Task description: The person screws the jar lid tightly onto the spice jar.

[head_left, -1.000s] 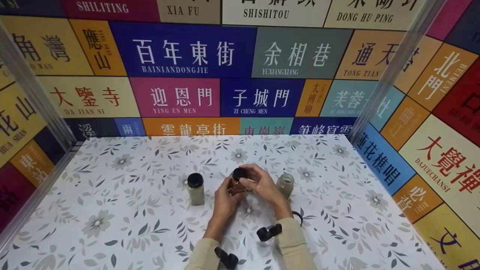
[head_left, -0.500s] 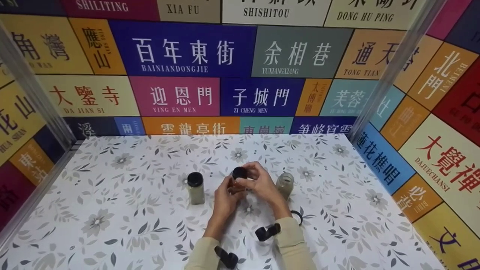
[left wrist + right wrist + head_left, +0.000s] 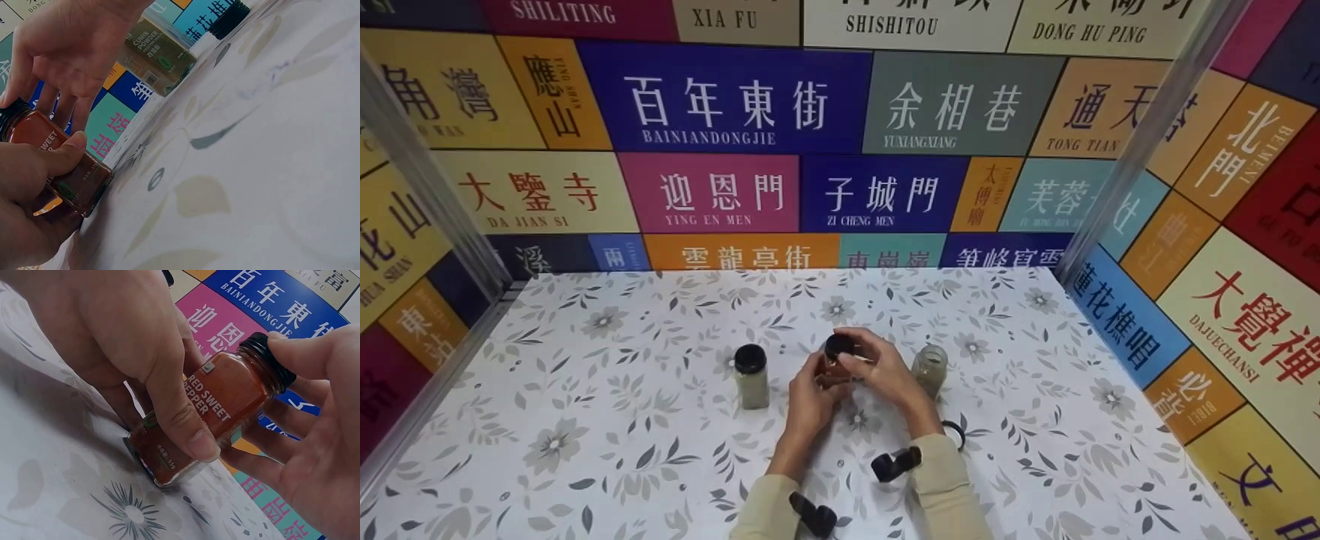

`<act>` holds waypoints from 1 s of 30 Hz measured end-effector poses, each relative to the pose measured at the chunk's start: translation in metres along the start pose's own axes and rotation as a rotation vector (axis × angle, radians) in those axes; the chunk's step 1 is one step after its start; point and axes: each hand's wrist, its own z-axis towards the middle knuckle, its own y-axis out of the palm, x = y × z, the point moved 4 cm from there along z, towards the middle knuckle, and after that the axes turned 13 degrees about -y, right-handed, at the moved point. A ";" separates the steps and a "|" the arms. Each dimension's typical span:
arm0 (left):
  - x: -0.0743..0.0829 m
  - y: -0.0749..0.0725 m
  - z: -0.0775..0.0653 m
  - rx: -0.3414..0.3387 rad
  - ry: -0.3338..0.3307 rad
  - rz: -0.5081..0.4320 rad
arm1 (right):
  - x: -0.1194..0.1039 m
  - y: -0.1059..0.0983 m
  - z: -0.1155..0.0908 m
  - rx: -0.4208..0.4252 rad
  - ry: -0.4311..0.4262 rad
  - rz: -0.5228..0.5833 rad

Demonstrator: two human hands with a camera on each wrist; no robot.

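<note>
In the head view my left hand (image 3: 808, 405) grips a spice jar near the table's middle. The right wrist view shows its label, "Red Sweet Pepper", on the glass jar (image 3: 228, 382) of red powder, its base at the table. My left thumb lies across the lower part of the jar. My right hand (image 3: 891, 371) holds the black lid (image 3: 840, 346) between thumb and fingers, and the lid sits on the jar's neck. Beyond my right hand stands a lidless jar (image 3: 931, 367), labelled "Cumin Powder" in the left wrist view.
Left of my hands stands another jar (image 3: 753, 390) with a black cap and pale contents. A loose black lid (image 3: 955, 435) lies beside my right sleeve, partly hidden by it. The flower-patterned table (image 3: 622, 360) meets printed walls at the back and sides.
My right thumb and fingers have shifted slightly about the lid, the thumb dipping and coming back up. My left hand and the other jars stay in place.
</note>
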 end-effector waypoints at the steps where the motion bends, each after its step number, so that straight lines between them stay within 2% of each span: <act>1: 0.000 0.000 0.000 -0.001 0.001 0.000 | 0.001 0.000 0.000 0.003 -0.005 -0.002; 15: 0.001 0.000 0.000 -0.022 -0.018 -0.039 | -0.003 0.002 0.000 0.103 0.111 0.001; 26: 0.000 -0.001 0.000 -0.013 -0.034 -0.028 | -0.001 0.001 -0.001 0.011 0.048 0.016; 30: 0.001 0.000 -0.001 -0.006 -0.015 -0.009 | -0.001 0.001 -0.001 0.004 0.023 0.027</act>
